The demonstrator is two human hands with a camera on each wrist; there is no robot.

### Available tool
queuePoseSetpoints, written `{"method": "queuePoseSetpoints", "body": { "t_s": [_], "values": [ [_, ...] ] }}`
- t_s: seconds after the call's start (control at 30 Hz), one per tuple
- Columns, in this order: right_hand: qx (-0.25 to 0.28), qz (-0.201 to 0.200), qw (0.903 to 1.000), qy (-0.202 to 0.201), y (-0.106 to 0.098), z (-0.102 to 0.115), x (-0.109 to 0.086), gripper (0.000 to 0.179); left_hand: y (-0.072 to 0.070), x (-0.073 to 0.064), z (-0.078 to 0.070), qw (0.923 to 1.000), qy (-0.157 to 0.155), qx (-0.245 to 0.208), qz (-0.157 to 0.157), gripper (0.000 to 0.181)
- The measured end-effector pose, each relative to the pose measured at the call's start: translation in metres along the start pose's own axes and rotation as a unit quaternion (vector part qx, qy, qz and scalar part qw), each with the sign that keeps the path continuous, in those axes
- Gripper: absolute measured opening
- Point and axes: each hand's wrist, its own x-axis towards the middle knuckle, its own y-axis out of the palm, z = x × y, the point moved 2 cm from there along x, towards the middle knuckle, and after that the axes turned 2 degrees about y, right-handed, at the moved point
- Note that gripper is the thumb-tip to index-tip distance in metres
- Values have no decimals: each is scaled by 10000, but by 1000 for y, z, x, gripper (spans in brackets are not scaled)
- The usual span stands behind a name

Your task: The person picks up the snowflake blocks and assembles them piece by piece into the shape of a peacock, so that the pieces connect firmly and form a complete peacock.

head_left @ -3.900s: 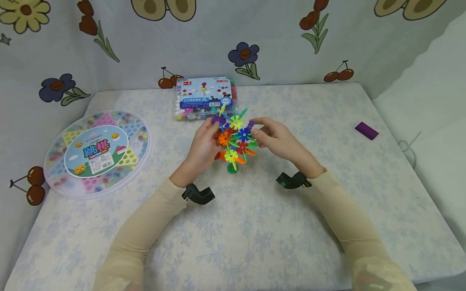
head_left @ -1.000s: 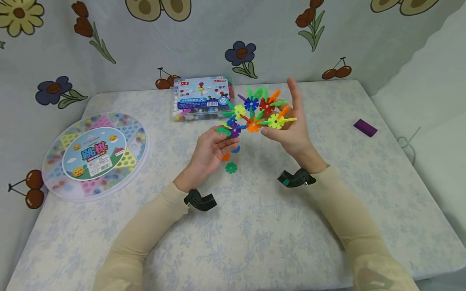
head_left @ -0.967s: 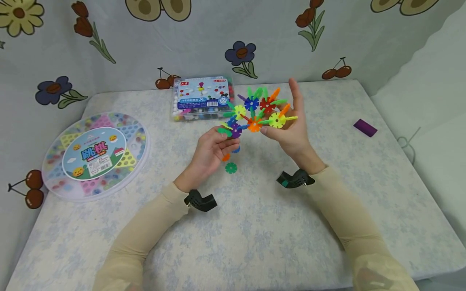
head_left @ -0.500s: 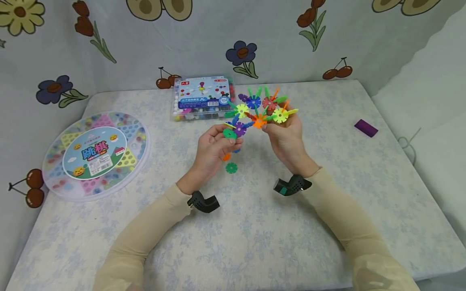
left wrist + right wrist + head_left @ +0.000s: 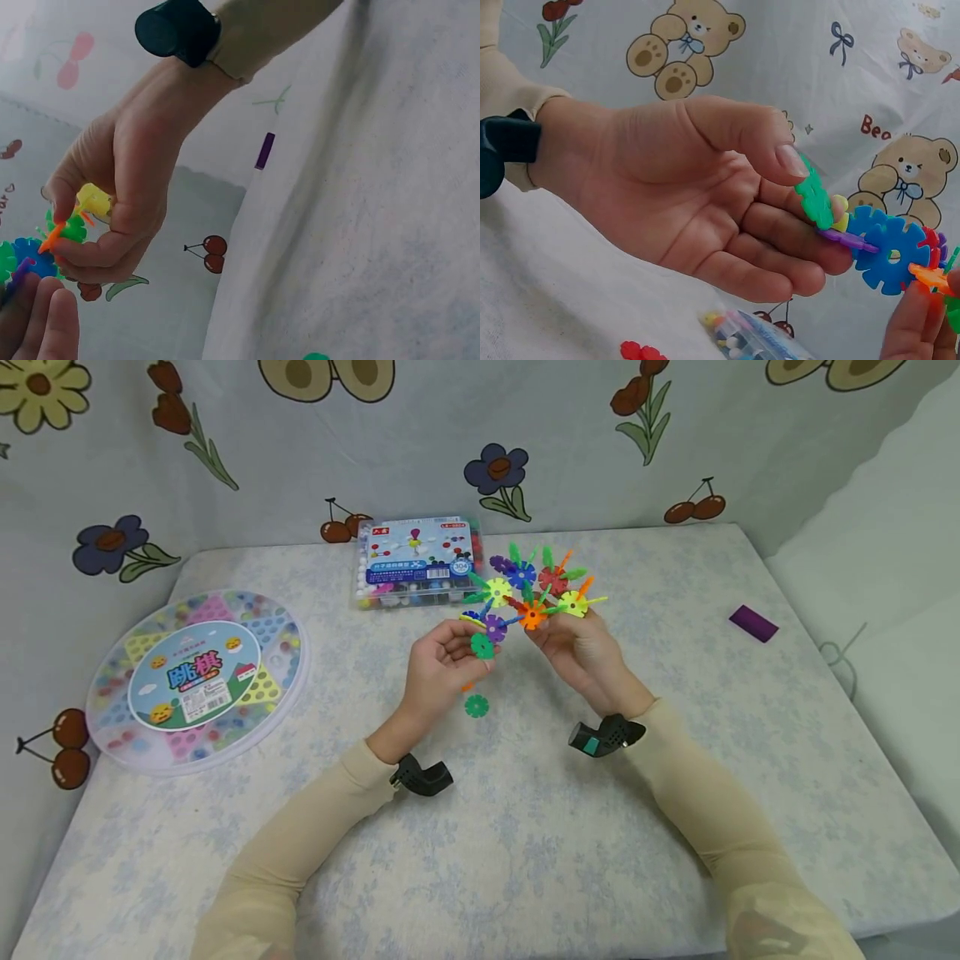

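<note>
A colourful assembly of interlocking snowflake discs point(image 5: 521, 575) is held above the table between both hands. My right hand point(image 5: 588, 656) grips it from below, near the orange disc point(image 5: 534, 614). In the left wrist view, the right hand's thumb and fingers pinch an orange disc point(image 5: 51, 238). My left hand point(image 5: 438, 672) pinches a green snowflake disc point(image 5: 482, 646) between thumb and forefinger, beside the purple disc point(image 5: 495, 627); the right wrist view shows this green disc point(image 5: 814, 193) edge-on. Whether it is joined to the assembly I cannot tell.
A loose green disc point(image 5: 477, 706) lies below the hands. Red pieces point(image 5: 641, 351) show on the table in the right wrist view. Around stand a round Chinese checkers case point(image 5: 288, 710), a clear box of beads point(image 5: 420, 560) and a purple block point(image 5: 753, 623) at right.
Over the last seconds the assembly has turned and shifted right. The right hand's raised forefinger has come down, and its grip has moved under the orange disc. The green disc has tilted to face up.
</note>
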Motion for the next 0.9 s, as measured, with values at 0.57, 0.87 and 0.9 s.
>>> {"method": "queuePoseSetpoints", "body": {
  "t_s": [0.57,0.87,0.9],
  "values": [
    [214,12,9982,565,3,-6,-5,27,1,0,0,9997,190,-132,72,32],
    [-537,18,9966,-630,7,1,-13,34,7,0,2,9794,-1002,-1718,-365,19],
    [-575,166,9951,-784,9,1,-14,42,7,0,3,9794,-1037,-1697,-358,16]
  ]
}}
